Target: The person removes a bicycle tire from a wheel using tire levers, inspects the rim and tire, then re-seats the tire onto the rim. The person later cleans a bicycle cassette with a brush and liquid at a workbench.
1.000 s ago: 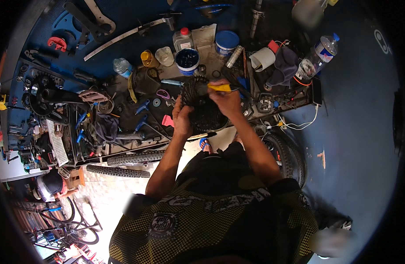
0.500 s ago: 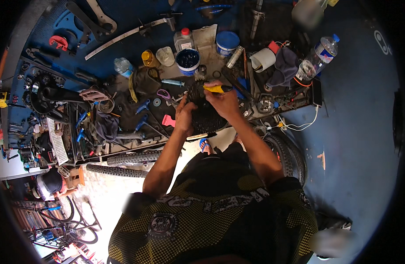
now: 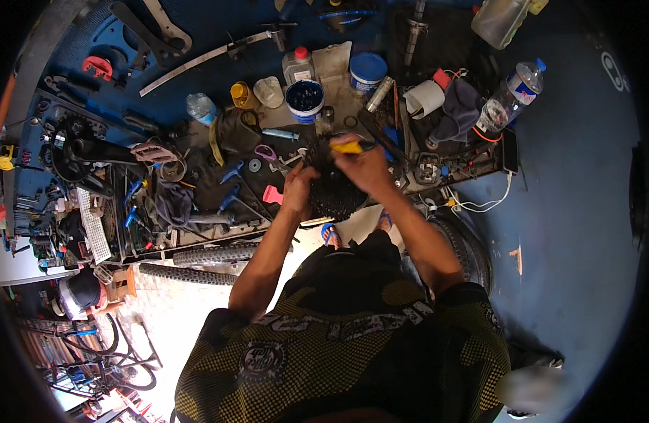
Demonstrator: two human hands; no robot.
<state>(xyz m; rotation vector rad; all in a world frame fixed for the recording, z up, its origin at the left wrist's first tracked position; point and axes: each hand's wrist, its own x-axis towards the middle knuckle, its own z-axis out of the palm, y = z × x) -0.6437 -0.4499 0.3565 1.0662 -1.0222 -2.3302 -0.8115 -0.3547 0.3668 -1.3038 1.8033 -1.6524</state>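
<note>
My left hand [image 3: 298, 189] is closed on the left edge of a dark, round, toothed part that looks like a bicycle cassette [image 3: 337, 195], held over the bench's front edge. In my right hand [image 3: 365, 171] is a tool with a yellow and black handle [image 3: 348, 147]. Its working end is lost against the dark part, so its kind is unclear. Purple-handled scissors [image 3: 265, 151] lie left of my hands, close to a pink piece [image 3: 272, 194] and a blue-handled hex key [image 3: 229, 198]. Beyond my hands stands an open tub [image 3: 305, 99] of dark grease or liquid.
A blue-lidded tub [image 3: 367, 71], a red-capped bottle [image 3: 298, 65], a paper roll [image 3: 424, 99] and a clear bottle [image 3: 511, 95] line the back. Crank parts [image 3: 85, 151] crowd the left. Tyres [image 3: 212, 254] sit below the bench edge. A person [image 3: 85, 292] is at lower left.
My right hand has shifted slightly down and right with the yellow-handled tool, now a little blurred. My left hand keeps its hold on the cassette. The whole view has tilted slightly.
</note>
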